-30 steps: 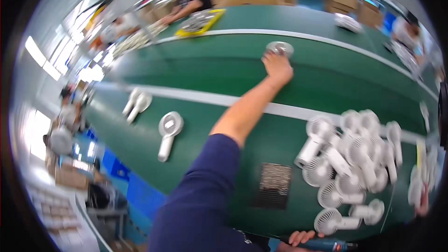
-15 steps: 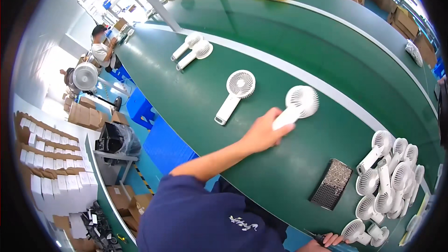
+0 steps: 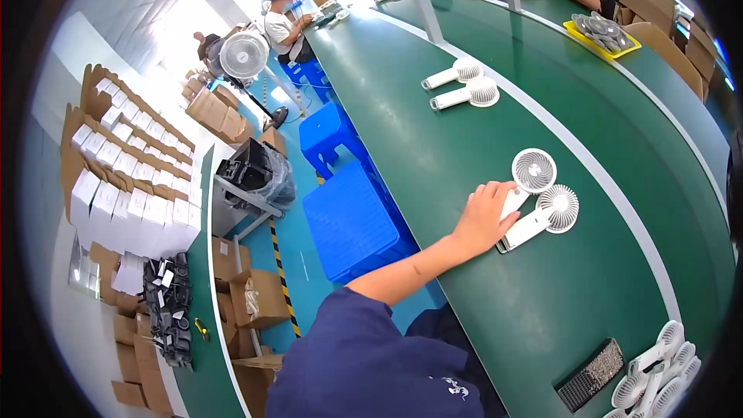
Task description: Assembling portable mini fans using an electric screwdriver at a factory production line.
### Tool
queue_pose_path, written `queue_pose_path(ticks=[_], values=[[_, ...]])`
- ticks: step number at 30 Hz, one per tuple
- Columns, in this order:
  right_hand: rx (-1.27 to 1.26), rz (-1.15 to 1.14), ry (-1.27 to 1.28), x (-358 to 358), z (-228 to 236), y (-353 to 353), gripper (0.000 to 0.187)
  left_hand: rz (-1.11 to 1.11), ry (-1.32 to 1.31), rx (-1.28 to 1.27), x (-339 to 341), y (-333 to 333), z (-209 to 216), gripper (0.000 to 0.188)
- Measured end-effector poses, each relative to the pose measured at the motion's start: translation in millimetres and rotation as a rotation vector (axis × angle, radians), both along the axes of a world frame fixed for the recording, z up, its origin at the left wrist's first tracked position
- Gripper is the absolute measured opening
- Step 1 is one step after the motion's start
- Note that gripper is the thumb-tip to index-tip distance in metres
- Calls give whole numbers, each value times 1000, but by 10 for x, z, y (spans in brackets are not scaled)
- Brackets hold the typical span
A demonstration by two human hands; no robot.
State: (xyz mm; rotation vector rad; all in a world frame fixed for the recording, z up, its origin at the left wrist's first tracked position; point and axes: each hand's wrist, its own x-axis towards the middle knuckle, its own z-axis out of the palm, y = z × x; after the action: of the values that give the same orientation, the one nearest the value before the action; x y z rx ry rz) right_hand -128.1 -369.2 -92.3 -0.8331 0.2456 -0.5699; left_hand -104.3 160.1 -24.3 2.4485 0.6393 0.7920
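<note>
Navy short-sleeved shirt (image 3: 364, 368), white squiggly marking (image 3: 450, 388) on it; dark trousers (image 3: 443, 338); left hand (image 3: 484, 220) bare.

On the workbench (image 3: 402, 128), a handheld fan (image 3: 559, 209) is laid beside another fan (image 3: 534, 171); beyond them a fan pair (image 3: 483, 92) is placed; at near right, a parts tray (image 3: 592, 377) left of a fan pile (image 3: 667, 398).

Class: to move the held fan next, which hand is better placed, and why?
Left, probably. The left hand holds one white fan by its handle, with a second fan close beside it. The right hand is out of view, so its position is unknown.
</note>
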Motion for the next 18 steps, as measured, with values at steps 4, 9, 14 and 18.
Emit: queue_pose_path(ticks=[4,9,14,18], values=[[90,-10,47,-4,112,77,55,-23,47,-56,102,91,136,48],[259,-8,22,36,351,311,71,29,-77,-747,183,322,-119,29],[115,57,-38,104,336,433,64,114,-14,-161,89,97,163,35],[85,43,-32,62,363,525,61,58,46,100,175,-177,235,54]])
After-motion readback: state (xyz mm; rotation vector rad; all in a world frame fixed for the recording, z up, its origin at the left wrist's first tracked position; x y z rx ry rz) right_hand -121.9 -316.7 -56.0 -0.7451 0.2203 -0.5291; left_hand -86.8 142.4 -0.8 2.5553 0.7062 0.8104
